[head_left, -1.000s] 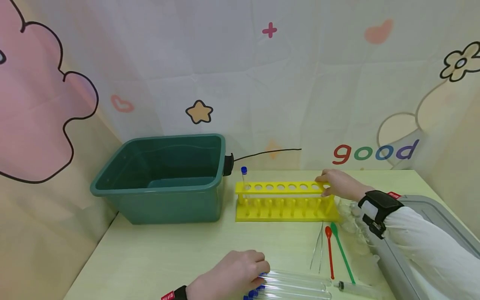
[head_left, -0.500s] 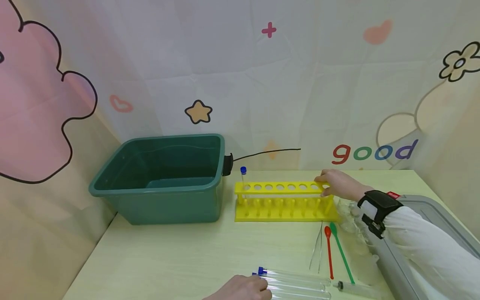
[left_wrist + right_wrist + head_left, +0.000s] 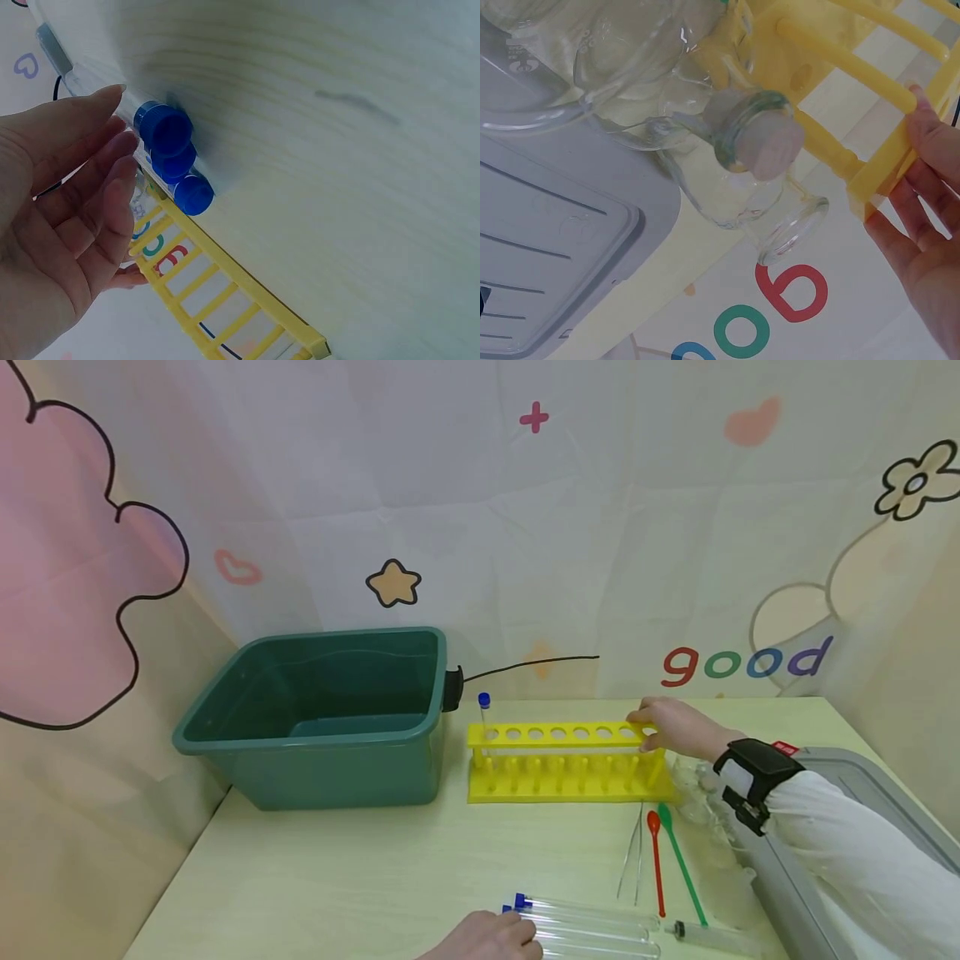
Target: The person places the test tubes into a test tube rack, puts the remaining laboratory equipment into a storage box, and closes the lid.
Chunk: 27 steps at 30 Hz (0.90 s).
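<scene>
My right hand grips the right end of the yellow test tube rack, thumb and fingers around its top bar, as the right wrist view also shows. One blue-capped test tube stands upright in the rack's leftmost hole. At the front edge, my left hand is beside several clear test tubes lying on the table. In the left wrist view, its fingers are loosely bent and the thumb is apart from them, close to the tubes' blue caps. Part of the tubes is hidden behind this hand.
A green bin stands at the left. Tweezers, a red spoon, a green spoon and a syringe lie front right. Clear glassware sits between the rack and a grey lid.
My left hand has moved down toward the front edge and off the blue caps, which now show more. The right hand stays on the rack.
</scene>
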### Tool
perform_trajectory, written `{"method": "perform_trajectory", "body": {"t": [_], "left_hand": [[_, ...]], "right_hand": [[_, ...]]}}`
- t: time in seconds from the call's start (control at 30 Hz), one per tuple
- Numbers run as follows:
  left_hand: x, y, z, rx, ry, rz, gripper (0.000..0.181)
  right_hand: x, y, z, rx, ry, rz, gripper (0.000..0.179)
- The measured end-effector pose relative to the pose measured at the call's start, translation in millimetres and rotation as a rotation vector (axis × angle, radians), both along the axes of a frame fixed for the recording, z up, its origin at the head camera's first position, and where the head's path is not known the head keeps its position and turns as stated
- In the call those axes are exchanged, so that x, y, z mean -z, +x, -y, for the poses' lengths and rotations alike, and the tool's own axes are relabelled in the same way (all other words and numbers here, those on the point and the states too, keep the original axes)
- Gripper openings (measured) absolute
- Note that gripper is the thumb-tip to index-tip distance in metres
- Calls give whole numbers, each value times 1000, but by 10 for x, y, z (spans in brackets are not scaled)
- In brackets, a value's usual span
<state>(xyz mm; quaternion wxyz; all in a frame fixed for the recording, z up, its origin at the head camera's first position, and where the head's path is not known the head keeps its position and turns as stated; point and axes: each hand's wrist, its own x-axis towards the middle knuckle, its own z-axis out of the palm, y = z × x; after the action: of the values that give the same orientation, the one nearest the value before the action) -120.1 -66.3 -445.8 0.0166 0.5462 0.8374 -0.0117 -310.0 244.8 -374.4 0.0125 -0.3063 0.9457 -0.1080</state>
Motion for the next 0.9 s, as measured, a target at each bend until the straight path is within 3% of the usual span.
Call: {"method": "perform_trajectory", "body": {"t": [0.33, 0.57, 0.9], "left_hand": [[12, 13, 26, -22, -28, -11, 15], [17, 26, 36, -41, -35, 49, 13], [21, 17, 46, -5, -64, -8, 13]], "right_hand": [[-4, -1, 7, 14, 4, 6, 41], [-13, 9, 7, 11, 3, 3, 40], [-13, 5, 18, 19, 7, 7, 42]]}}
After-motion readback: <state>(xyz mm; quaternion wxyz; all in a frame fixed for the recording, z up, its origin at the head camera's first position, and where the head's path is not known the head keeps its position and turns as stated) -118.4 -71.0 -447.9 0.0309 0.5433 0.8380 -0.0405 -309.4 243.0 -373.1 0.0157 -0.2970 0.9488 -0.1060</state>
